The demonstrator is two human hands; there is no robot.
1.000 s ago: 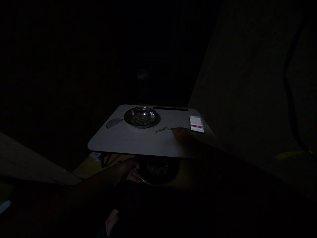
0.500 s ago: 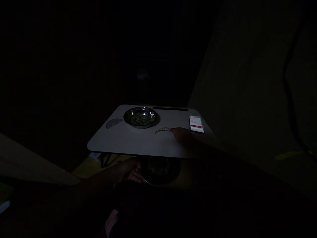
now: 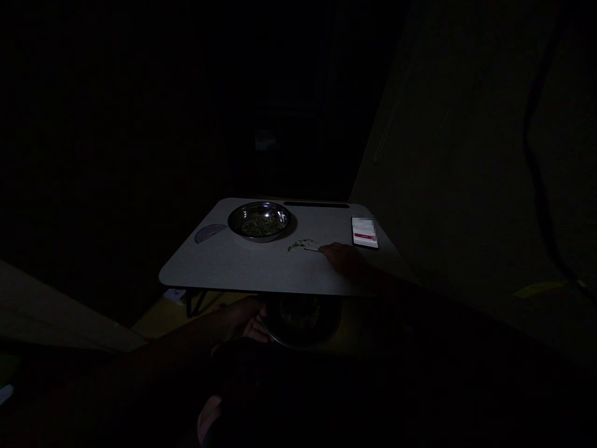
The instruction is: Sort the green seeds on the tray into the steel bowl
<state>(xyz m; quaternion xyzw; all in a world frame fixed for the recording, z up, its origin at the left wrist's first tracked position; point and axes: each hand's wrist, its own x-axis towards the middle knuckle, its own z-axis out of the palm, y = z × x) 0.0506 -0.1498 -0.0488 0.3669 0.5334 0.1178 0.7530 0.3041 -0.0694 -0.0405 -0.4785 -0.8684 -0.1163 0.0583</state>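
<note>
The scene is very dark. My right hand rests on a small white lap table, its fingertips at a little pile of greenish bits; the fingers look drawn together, and what they hold is hidden. My left hand is below the table's near edge, gripping the rim of a metal bowl held under that edge. A second metal bowl with greenish bits in it stands at the table's far left.
A lit phone lies at the table's far right. A dark slot runs along the far edge. A wall rises on the right; a yellowish floor shows under the table. My knees are dimly visible at the bottom.
My right hand has drawn slightly back toward me from the pile of bits. The view has shifted a little to the left. My left hand still holds the lower bowl.
</note>
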